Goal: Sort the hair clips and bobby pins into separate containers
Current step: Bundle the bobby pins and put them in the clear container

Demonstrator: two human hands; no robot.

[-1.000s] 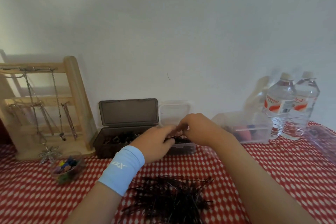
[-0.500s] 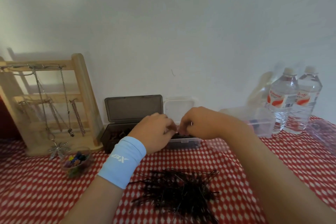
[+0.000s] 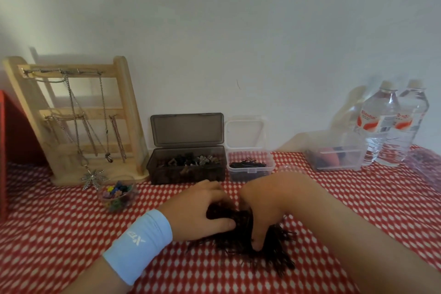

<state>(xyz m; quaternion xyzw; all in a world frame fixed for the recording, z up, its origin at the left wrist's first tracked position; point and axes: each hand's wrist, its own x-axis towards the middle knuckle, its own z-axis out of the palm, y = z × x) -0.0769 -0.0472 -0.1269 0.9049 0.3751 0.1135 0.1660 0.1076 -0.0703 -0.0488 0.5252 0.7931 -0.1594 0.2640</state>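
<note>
- Left hand (image 3: 202, 207) and right hand (image 3: 260, 210) curled together over the bobby pins (image 3: 257, 246) heaped on the surface (image 3: 71, 234); whether any were gripped could not be told.
- Risk: thin pins could slip and scatter during transfer.
- At 12 o'clock stood the clear container (image 3: 250, 169), partly filled; at 11 o'clock, the dark box (image 3: 186, 169) of hair clips (image 3: 191, 162).
- At 9 o'clock, a small bowl (image 3: 118, 196); nothing blocked the path.

A pale blue wristband (image 3: 138, 246) with a white logo wraps the left wrist.
</note>
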